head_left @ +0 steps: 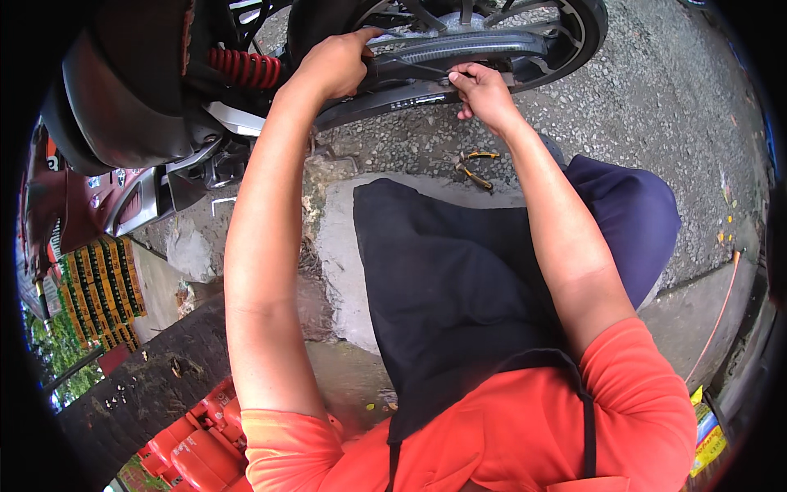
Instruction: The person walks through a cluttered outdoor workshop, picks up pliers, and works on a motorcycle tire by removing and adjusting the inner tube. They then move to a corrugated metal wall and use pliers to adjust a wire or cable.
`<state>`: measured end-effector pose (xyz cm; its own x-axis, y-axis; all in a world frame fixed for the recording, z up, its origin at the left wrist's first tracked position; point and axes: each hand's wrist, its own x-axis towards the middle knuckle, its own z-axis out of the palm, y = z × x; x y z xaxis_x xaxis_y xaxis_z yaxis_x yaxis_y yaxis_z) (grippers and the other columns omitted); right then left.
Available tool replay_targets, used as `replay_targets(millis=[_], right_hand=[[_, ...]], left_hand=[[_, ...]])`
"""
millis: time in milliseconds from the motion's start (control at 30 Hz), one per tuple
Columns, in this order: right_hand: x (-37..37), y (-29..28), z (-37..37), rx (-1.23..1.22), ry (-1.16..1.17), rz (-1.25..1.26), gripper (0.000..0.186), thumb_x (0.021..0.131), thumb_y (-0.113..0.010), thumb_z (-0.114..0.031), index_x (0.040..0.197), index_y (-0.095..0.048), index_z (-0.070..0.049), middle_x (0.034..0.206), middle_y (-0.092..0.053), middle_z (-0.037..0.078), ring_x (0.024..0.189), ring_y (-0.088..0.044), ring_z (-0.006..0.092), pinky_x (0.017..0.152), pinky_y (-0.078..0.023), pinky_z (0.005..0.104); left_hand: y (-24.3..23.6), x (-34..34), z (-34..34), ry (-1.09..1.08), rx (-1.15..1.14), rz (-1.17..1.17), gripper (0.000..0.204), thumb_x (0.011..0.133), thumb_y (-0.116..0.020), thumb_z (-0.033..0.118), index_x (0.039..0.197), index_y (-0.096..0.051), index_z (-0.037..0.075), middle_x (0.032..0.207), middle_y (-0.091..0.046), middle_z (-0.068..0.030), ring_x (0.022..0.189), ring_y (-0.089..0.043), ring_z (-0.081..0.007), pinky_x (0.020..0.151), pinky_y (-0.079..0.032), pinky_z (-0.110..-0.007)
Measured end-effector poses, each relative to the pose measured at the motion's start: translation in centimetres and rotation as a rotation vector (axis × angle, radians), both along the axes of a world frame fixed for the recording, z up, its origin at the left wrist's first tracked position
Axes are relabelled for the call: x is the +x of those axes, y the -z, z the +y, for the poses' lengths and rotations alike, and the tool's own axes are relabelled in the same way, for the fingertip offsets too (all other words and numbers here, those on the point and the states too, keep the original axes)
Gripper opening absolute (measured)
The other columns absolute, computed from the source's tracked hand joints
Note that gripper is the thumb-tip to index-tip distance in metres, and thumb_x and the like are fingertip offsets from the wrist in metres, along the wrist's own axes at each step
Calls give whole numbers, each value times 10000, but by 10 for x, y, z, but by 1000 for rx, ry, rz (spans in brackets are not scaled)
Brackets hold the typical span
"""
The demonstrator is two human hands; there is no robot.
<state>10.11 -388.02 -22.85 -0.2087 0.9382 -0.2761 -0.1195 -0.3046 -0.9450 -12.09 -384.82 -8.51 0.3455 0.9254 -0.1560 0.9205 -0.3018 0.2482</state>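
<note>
At the rear wheel (562, 37) of a motorcycle, my left hand (334, 66) reaches to the black belt drive (492, 47), index finger stretched out and the other fingertips partly hidden. My right hand (484, 98) is closed in a pinch at the dark guard or arm (400, 98) below the belt; what its fingertips hold is unclear. Yellow-and-black pliers (478, 176) lie on the gravel beneath my right hand. A red coil spring (246, 67) sits left of my left hand.
Maroon bodywork (86, 209) stands at the left. An L-shaped metal tool (221, 202) lies on the ground below it. My dark apron (443, 295) covers my lap, over a concrete patch (336, 246). Red objects (197, 451) sit at lower left; a pale cord (721, 312) lies at right.
</note>
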Motion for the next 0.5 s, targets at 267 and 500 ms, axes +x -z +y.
replay_targets(millis=[267,500], right_hand=[[-4,-4,-2,-2,42,-28,226,966,-568,-176,1101,-580,4,643,-470,-16,471,-432,72,467,-467,260],[-5,-2,-2,19,48,-37,216,971,-564,-175,1093,-577,2,627,-456,-25,454,-411,66,463,-454,261]], left_hand=[[-1,2,3,30,-46,108,522,705,-535,-32,1201,-641,94,1105,-673,-143,1047,-631,-315,918,-491,-390],[2,6,2,43,15,155,433,716,-596,23,1133,-676,104,1085,-676,-150,1026,-640,-321,908,-499,-396]])
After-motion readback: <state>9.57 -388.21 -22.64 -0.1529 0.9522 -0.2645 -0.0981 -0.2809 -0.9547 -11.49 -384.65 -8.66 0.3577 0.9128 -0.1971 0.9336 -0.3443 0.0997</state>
